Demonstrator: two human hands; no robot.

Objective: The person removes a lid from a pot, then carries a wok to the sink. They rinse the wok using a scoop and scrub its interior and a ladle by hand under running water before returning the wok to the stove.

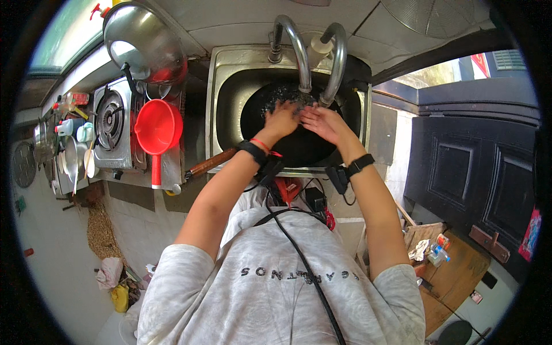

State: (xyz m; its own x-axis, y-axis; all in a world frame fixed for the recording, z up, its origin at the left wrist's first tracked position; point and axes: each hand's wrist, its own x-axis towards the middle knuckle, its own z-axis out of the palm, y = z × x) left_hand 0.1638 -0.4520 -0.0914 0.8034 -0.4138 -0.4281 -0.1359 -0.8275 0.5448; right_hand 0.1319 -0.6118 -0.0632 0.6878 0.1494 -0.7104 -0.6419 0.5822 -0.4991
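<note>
A black wok point(297, 148) with a wooden handle point(213, 164) lies in the stainless steel sink point(227, 108), the handle reaching out over the near left rim. Water runs from a curved metal faucet point(304, 73) into the wok. Below the spout is my left hand point(282, 118), its back up, fingers apart and wet. My right hand point(320, 123) is beside it, palm partly turned up, fingers extended and empty. The fingertips of both hands are close together under the stream; whether they touch is unclear. A second curved pipe point(340, 56) ends just above my right hand.
Left of the sink, a red plastic ladle point(160, 125) lies beside a gas stove point(110, 125). A large steel wok point(142, 43) leans behind them. Bottles and bowls point(74, 159) stand farther left. To the right are a dark door point(465, 172) and a wooden table point(461, 267).
</note>
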